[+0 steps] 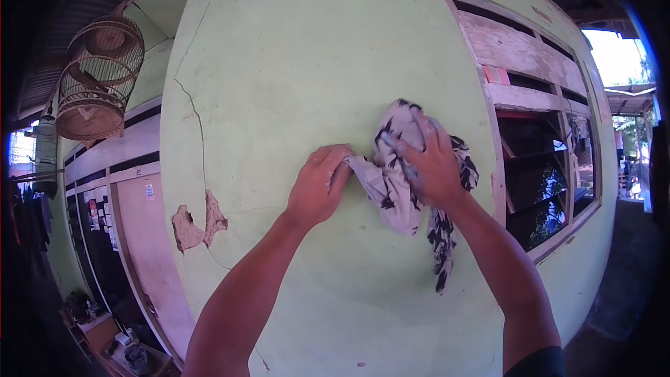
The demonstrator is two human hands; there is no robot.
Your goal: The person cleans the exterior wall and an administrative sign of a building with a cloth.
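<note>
A light cloth with dark patches (398, 192) is bunched up in front of a pale green wall (314, 63). My left hand (321, 181) has its fingers closed on the cloth's left end. On the cloth's upper right part lies my right hand (429, 160), its fingers spread over the fabric and pressing it toward the wall. One strip of the cloth hangs down below my right hand. The palms of both hands are hidden.
Cracks and a patch of broken plaster (188, 227) mark the wall at left. A birdcage (101, 77) hangs at upper left, above a pink door (150, 237). To the right is a louvred window with a wooden frame (499, 160). Low at left stands a small table (157, 359).
</note>
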